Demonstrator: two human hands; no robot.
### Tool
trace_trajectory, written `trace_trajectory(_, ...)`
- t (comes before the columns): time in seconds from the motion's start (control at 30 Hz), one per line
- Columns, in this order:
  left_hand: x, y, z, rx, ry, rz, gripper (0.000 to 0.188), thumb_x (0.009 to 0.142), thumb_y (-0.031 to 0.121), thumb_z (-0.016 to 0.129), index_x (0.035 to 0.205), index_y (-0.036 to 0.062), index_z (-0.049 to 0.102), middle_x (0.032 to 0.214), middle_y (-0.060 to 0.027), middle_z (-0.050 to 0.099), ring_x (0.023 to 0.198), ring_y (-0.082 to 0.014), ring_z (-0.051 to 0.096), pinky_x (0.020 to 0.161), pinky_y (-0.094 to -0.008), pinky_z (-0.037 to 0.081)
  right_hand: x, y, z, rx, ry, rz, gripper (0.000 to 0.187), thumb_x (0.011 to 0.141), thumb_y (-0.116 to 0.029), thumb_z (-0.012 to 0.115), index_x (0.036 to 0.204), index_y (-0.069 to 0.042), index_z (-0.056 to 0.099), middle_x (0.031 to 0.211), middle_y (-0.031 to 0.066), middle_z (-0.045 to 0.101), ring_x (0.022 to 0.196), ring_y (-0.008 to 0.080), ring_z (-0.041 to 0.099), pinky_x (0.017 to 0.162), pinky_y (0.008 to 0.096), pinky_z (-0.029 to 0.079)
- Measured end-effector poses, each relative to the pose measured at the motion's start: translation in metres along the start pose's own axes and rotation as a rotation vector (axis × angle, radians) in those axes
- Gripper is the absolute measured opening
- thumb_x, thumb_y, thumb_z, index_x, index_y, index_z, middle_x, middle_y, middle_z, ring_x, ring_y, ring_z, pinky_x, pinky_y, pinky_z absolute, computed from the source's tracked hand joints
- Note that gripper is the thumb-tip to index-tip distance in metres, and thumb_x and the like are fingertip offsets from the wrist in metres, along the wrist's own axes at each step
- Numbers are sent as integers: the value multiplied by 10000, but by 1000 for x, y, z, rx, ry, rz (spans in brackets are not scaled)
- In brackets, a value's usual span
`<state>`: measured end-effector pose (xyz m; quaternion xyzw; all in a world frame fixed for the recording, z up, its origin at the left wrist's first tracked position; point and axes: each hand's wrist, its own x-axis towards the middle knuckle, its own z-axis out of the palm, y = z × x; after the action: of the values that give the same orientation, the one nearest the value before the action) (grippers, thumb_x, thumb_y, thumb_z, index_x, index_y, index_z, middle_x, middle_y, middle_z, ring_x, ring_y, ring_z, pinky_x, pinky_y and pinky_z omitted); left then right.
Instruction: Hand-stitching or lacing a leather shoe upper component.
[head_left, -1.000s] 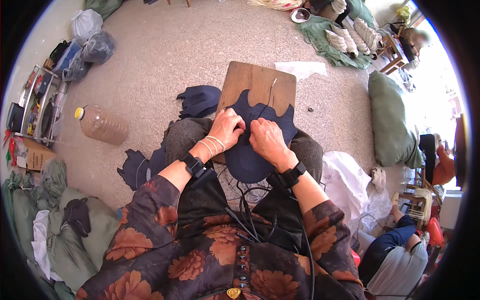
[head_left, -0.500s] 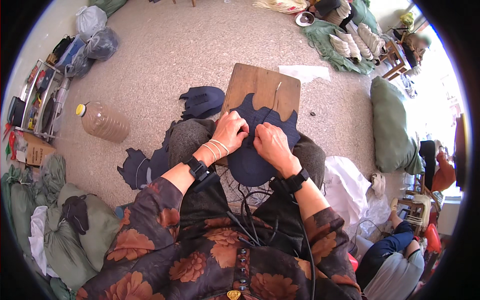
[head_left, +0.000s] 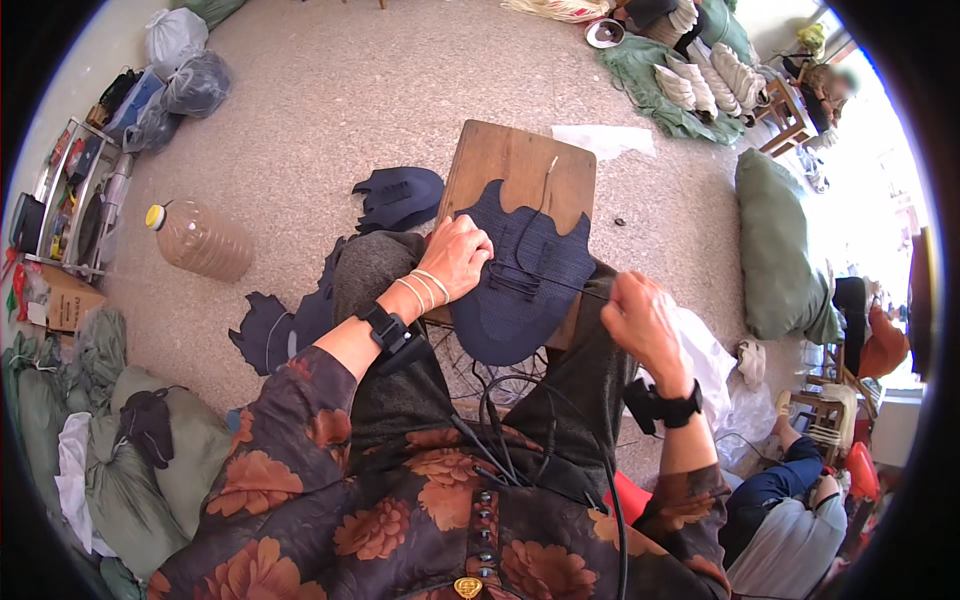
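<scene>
A dark blue knit shoe upper (head_left: 515, 325), cut flat with ragged tabs at its far end, lies on a small wooden stool (head_left: 500, 150) between my knees. Black shoelace (head_left: 545, 205) crosses its middle, and one tipped end rests on the bare wood beyond it. My left hand (head_left: 458, 256) has its fingers closed on the upper's left edge. Off to the right, my right hand (head_left: 645, 318) is closed in a pinch on the other part of the lace, which runs taut from the upper to the fingers.
Similar blue uppers (head_left: 400, 198) lie on the floor to the left, near a large plastic bottle (head_left: 205, 240). Green sacks (head_left: 785, 245) stand on both sides. A white bag (head_left: 705, 350) sits by my right knee. Another person (head_left: 790, 530) is at the lower right.
My right hand has moved from the upper's middle out to the right, drawing the lace with it. The left hand stays on the upper's left side.
</scene>
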<state>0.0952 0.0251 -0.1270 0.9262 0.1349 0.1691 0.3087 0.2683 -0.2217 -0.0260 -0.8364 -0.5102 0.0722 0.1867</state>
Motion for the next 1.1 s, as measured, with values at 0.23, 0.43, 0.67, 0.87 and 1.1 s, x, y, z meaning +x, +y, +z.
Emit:
trace_trajectory(0.23,2,4,-1,6,-33,-27,72,846,129,647,831,58,650,903,-97,557,942,-279,544,898,-393,419,-36,23,-13,-4,-1,111,77,718,-61,580,749,-8,535,745,195,585,755,399,583,722,483,456)
trace_trajectory(0.43,9,55,-25,155,149,205,295,802,162,731,1064,61,643,1082,-93,592,965,-264,581,906,-367,438,-4,-28,-5,100,104,-131,93,766,-65,605,790,-24,525,773,163,556,799,376,576,758,462,453)
trace_trajectory(0.67,8,81,-15,-739,-151,-136,199,932,49,639,1119,-8,677,932,-62,703,731,-81,624,660,-234,525,33,-53,19,353,187,-224,94,811,-68,636,821,-27,553,763,148,561,749,358,592,681,445,471)
trace_trajectory(0.87,5,47,-28,-684,42,-298,192,986,115,599,1084,-9,710,847,-46,705,706,-69,622,640,-221,520,85,-23,76,515,107,201,260,892,-225,670,855,32,644,810,214,671,774,394,662,686,449,522)
trace_trajectory(1.1,12,29,-23,-594,187,-295,211,989,158,614,1057,-16,713,818,-52,672,649,-80,614,604,-229,533,96,-28,120,59,178,75,247,827,-225,694,743,-3,623,729,218,657,718,404,661,661,491,514)
